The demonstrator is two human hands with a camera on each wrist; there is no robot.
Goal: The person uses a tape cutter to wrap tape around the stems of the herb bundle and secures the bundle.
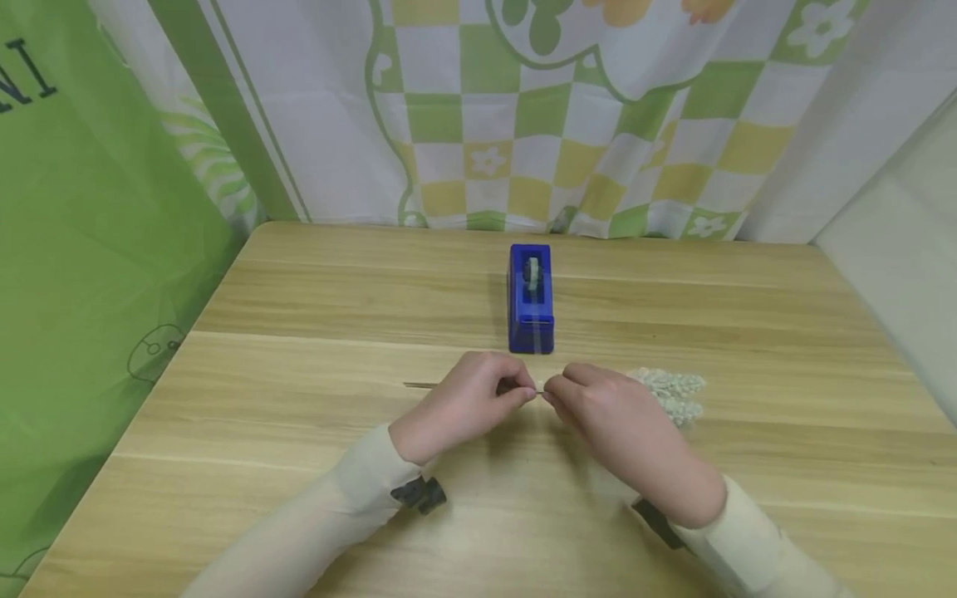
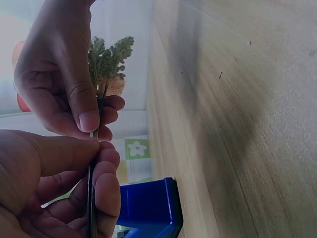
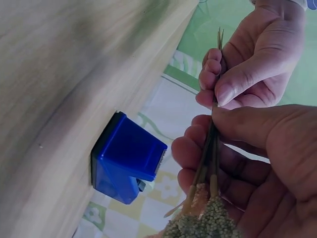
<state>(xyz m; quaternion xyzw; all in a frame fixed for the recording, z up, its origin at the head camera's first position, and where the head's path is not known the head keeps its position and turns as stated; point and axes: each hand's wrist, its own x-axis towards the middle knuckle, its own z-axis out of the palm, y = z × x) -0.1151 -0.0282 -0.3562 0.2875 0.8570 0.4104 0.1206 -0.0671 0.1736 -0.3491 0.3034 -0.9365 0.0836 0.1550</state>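
A small bunch of dried flower stems point(image 3: 214, 178) runs between both hands, held above the table. Its pale, grainy flower heads point(image 1: 673, 394) stick out past the right hand, and the thin stem ends point(image 1: 419, 384) show left of the left hand. My left hand point(image 1: 478, 399) pinches the stems between thumb and fingers. Close beside it, my right hand point(image 1: 616, 419) pinches them nearer the heads, fingers curled beneath. In the right wrist view, green-grey and pinkish heads point(image 3: 200, 225) hang below the right fingers. A blue tape dispenser point(image 1: 531, 311) stands just beyond the hands.
The wooden table point(image 1: 336, 291) reaches back to a checked green, white and yellow curtain point(image 1: 489, 116). Green cloth point(image 1: 90, 249) hangs along the left side, and a pale wall point(image 1: 905, 224) stands on the right. A roll of tape point(image 1: 532, 272) sits in the dispenser.
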